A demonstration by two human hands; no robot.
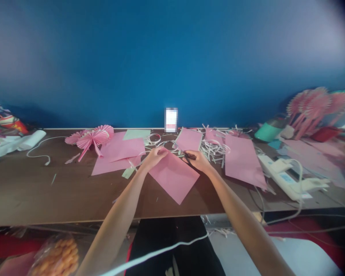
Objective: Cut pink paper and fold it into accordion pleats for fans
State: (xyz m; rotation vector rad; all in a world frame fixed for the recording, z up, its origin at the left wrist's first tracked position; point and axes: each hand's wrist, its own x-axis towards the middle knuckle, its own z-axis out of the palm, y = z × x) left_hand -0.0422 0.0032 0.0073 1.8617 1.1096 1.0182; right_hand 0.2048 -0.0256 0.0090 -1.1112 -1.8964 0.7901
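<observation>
A square pink sheet of paper (174,177) lies turned cornerwise over the middle of the table's front half. My left hand (155,158) pinches its far corner, thumb and fingers closed on it. Just right of the sheet's upper edge, my right hand (198,160) is wrapped round a pair of dark-handled scissors (187,156). Their blades point up and to the left, close to the paper; whether they touch it I cannot tell. Behind the hands lies another pink piece (189,138), with a tangle of white paper strips (214,148) beside it.
Pink sheets (123,147) and folded paper fans (94,138) lie left on the brown table (74,195). To the right are a pink sheet (243,159), a white power strip (281,176) with cables, a green container (267,130) and more fans (316,103). A blurred phone-like screen (171,119) stands at the back.
</observation>
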